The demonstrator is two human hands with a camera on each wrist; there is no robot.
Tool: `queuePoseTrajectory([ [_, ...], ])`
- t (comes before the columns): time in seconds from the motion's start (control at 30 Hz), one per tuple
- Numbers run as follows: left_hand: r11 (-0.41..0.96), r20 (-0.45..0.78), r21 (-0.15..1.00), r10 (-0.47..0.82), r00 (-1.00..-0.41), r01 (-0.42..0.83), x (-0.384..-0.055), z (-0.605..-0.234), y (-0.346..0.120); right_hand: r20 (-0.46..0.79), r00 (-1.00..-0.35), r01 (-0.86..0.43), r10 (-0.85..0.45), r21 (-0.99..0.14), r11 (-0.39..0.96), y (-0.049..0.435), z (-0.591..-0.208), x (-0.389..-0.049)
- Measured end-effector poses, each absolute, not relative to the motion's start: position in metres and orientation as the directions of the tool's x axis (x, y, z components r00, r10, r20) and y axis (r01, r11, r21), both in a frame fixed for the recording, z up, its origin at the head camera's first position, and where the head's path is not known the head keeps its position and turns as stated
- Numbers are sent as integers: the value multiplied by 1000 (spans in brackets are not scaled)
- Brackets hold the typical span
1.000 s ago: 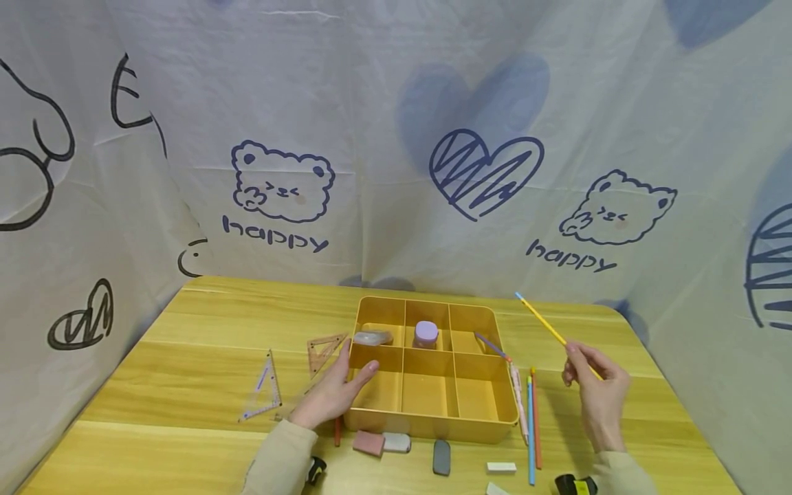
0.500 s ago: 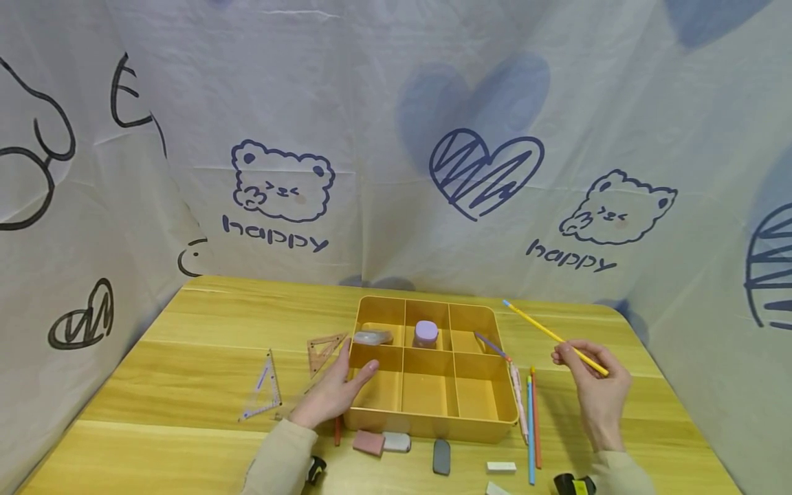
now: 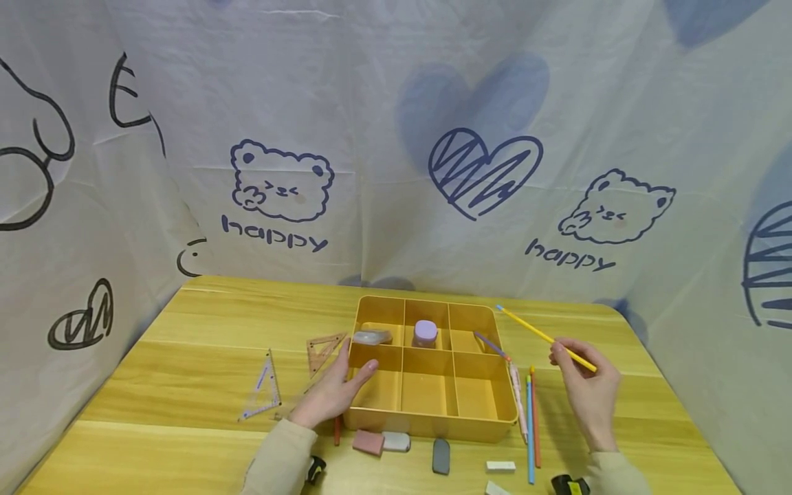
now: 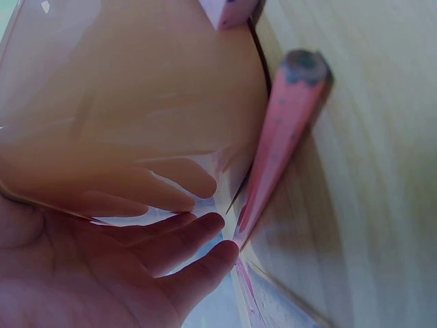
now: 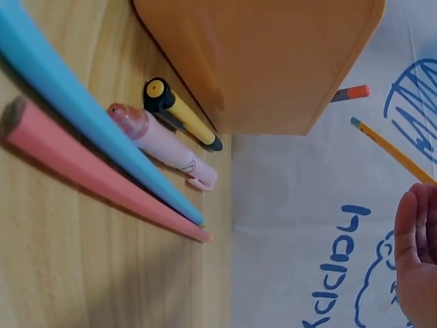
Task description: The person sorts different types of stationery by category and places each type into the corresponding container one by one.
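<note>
Seemingly mid-transfer, the right hand [image 3: 588,385] pinches the yellow pencil [image 3: 526,326], the left hand [image 3: 331,395] lies straight-fingered at the box [image 3: 427,425], and placing probably calls for angling the pencil inward.

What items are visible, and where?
table: 1, yellow, centre
backdrop: 1, white, behind
box: 1, yellow, on table
clear object: 1, grey, back-left compartment
container: 1, lilac, back-middle compartment
stick: 1, bluish, back-right compartment
held pencil: 1, yellow, right hand
pencils: 2, blue, coral, box's right
pens: 2, pink, yellow, box's right
third pencil: 1, reddish, left
set squares: at least 2, clear, orange, left
blocks: 5, pink, grey, white, front
wrist devices: 2, black, wrists
sleeves: 2, cream, arms
left hand, right hand: 2, bare, flanking box
</note>
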State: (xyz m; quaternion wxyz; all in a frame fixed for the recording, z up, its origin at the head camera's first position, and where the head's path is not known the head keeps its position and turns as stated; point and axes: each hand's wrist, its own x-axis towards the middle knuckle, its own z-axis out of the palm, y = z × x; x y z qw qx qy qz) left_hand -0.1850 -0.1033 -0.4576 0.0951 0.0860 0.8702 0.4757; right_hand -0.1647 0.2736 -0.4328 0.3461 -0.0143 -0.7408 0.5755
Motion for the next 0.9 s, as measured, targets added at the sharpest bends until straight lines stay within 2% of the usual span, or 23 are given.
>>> queuePoseTrajectory([
  [0.23, 534, -89, 844, 240, -967, 55, -185, -457, -104, 592, -742, -439, 314, -783, 440, 264, -432, -164],
  [0.4, 533, -88, 844, 243, -966, 57, -186, -458, -104, 625, -737, -432, 257, -728, 532, 257, -430, -165],
  [0.6, 532, -89, 845, 241, -966, 55, -186, -458, -103, 676, -718, -432, 166, -620, 655, 252, -432, -169],
  [0.9, 527, -87, 848, 247, -965, 59, -187, -459, -104, 729, -685, -475, 16, -463, 749, 240, -435, -173],
])
